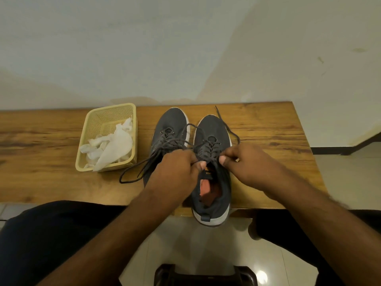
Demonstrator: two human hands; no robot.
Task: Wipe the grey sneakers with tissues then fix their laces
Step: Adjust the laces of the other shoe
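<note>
Grey knit sneakers [212,141] sit on the wooden worktop [268,129]; our left hand [177,170] and right hand [245,162] pinch the right shoe's dark laces [231,131], whose overhanging heel could tip off if we tug.

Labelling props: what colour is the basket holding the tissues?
Pale yellow basket, clearest in the head view.

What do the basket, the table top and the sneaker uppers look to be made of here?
Basket: probably moulded plastic, pale yellow, matt, with a perforated mesh wall. Table top: wood or wood-look laminate, with brown grain streaks and a slight sheen; which one cannot be told. Sneaker uppers: likely knit fabric, grey and matt, above white, seemingly rubber soles.
</note>
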